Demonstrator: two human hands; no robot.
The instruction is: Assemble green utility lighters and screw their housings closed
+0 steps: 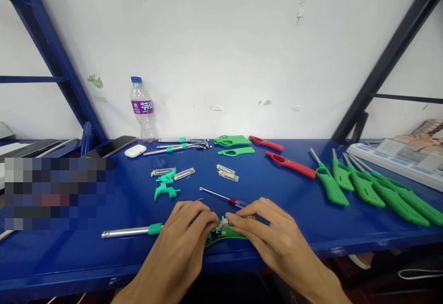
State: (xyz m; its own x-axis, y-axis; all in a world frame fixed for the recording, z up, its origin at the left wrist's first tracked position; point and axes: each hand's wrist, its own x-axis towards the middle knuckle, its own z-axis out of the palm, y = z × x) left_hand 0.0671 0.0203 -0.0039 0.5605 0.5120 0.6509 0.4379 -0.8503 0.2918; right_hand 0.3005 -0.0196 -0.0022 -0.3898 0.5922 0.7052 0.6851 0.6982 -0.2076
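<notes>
The green lighter body (226,235) is held on the counter (69,258) by the left hand (183,239) and right hand (273,237), fingers closed narrowly on it.

Blue desk (69,248), contents:
- One water bottle (142,110), purple label, upright against the white wall.
- One dark phone (114,146); a white earbud case (135,151) lay just beside it.
- Metal tubes (180,146) with teal collars, grouped near the bottle.
- Green handle shells (231,141) and red handle shells (290,164), at the back centre.
- Teal triggers (166,192) and small metal parts (228,173), loose at mid-desk.
- One screwdriver (223,197), red collar.
- Finished green lighters (367,188), lined up in a row at the right.
- One white power strip (391,163), at the far right.
</notes>
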